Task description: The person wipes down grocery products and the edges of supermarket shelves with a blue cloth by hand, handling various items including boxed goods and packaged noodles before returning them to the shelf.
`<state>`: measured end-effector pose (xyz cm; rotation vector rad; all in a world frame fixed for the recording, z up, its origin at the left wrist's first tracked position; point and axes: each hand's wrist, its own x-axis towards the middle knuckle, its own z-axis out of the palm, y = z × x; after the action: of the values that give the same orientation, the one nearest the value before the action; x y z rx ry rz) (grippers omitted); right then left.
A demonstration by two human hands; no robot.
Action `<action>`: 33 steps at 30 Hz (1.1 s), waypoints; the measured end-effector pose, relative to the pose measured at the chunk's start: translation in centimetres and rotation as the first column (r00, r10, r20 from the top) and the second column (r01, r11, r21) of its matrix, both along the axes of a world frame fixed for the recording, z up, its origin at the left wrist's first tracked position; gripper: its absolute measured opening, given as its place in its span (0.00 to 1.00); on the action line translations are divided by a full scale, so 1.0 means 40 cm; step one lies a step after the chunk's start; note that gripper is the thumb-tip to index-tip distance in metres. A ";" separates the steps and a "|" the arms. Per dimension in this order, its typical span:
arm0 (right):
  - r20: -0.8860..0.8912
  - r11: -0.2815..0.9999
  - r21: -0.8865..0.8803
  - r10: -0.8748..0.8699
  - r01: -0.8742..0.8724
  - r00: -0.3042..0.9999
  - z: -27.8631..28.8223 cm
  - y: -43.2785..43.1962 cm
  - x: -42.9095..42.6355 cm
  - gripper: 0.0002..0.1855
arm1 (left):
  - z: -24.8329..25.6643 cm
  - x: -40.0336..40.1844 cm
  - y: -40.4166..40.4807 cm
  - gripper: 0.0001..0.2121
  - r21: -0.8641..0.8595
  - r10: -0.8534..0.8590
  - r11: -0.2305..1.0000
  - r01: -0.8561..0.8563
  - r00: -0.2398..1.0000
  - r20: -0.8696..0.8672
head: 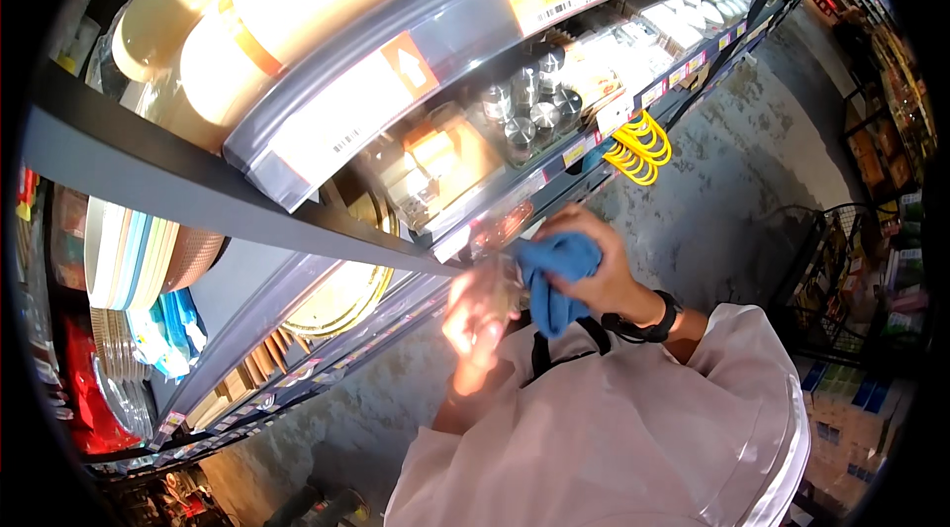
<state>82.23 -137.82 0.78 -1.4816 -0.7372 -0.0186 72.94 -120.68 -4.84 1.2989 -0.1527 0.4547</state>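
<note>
In front of my chest, my right hand (612,267), with a black watch on its wrist, grips a bunched blue cloth (557,275). Part of the cloth hangs below the fingers. Just left of it, my left hand (471,326) is curled around a clear container (499,278), blurred and overexposed, so its exact kind is hard to tell. The cloth is against or very near the container's right side. Both hands are beside the front edge of a shelf (534,189). Jars with silver metal lids (545,115) stand on that shelf, next to boxed clear items (438,163).
A grey shelf upright (223,193) slants close to my left hand. Yellow coiled hooks (642,145) jut from the shelf edge. Stacked bowls (133,252) and gold round trays (341,300) sit to the left. A black wire basket (839,275) stands at right on the concrete floor (727,156).
</note>
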 end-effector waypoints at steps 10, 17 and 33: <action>-0.044 0.987 -0.159 -0.020 0.013 0.999 -0.027 0.014 -0.015 0.16 | 0.041 -0.023 0.007 0.17 0.346 -0.095 0.938 0.013 0.971 0.221; 0.036 0.991 -0.076 -0.105 0.107 0.994 -0.010 0.020 -0.022 0.16 | -0.009 -0.006 -0.008 0.18 0.287 -0.022 0.956 -0.053 0.967 0.254; -0.394 0.937 -0.187 -0.347 0.295 0.851 -0.174 -0.079 0.051 0.15 | -0.019 0.134 -0.014 0.11 0.002 0.011 1.000 -0.010 0.998 -0.059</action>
<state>84.25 -140.99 -6.18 -1.6389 -0.1333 0.0917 78.30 -121.24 -5.61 1.3138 -0.0969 0.4248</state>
